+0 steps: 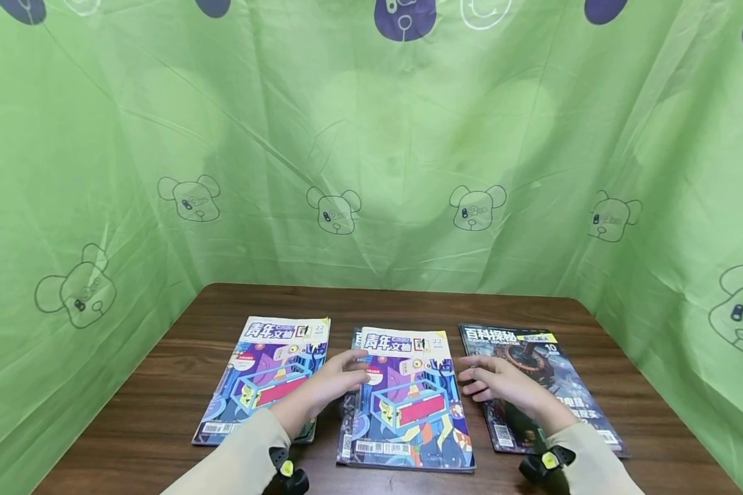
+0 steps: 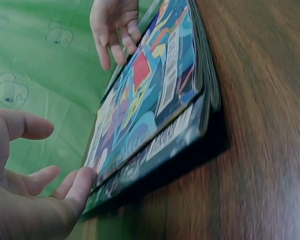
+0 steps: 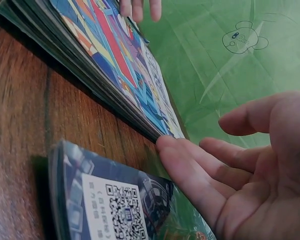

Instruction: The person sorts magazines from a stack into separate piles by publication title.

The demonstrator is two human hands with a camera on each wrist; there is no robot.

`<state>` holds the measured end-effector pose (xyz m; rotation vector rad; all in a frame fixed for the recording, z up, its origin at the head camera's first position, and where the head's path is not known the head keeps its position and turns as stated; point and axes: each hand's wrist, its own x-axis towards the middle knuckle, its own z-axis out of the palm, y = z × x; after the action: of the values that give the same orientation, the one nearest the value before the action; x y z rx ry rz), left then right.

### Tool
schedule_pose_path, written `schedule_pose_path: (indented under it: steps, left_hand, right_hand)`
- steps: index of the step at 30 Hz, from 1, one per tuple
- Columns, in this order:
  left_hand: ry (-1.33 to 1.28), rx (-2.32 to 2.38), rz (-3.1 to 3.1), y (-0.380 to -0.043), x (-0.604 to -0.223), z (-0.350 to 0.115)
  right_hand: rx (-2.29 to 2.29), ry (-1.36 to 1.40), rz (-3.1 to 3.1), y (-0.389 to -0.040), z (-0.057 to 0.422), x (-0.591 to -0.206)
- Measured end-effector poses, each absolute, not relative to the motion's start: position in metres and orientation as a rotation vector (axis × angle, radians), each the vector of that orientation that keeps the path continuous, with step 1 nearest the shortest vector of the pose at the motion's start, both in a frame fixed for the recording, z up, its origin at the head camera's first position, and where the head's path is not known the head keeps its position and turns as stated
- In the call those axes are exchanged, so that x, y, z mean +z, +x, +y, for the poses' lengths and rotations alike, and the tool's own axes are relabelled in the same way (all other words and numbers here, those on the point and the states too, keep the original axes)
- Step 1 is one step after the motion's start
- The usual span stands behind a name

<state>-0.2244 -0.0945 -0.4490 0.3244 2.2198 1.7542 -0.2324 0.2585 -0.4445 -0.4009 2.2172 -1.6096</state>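
Observation:
A magazine with a purple, blue and pink cover (image 1: 408, 405) lies in the middle of the table, on top of another whose left edge sticks out. My left hand (image 1: 337, 378) is at the stack's left side, fingers relaxed; in the left wrist view a fingertip (image 2: 87, 175) appears to touch the cover's edge. On the opposite side is my right hand (image 1: 498, 381), its fingers loosely extended over part of a dark magazine (image 1: 572, 385). In the right wrist view its fingertips (image 3: 166, 145) are at the stack's edge; whether they touch it I cannot tell.
Another purple-and-blue magazine (image 1: 263, 371) lies at the left, with a dark edge showing beneath it. The brown wooden table (image 1: 396, 307) is enclosed by a green curtain (image 1: 402, 151) printed with bear heads.

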Motion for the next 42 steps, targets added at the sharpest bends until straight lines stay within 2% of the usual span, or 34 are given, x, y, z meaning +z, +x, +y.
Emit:
schedule_pose_path:
  steps: [18,42]
  left_hand:
    - [0.25,1.663,2.189,-0.232,-0.447,-0.12]
    - [0.18,1.705,2.14,-0.239,-0.454,-0.116]
  right_hand:
    - [-1.588,-0.414,2.205,-0.229,0.257,-0.447]
    - [-1.517,-0.325,2.262,-0.229,0.25,-0.448]
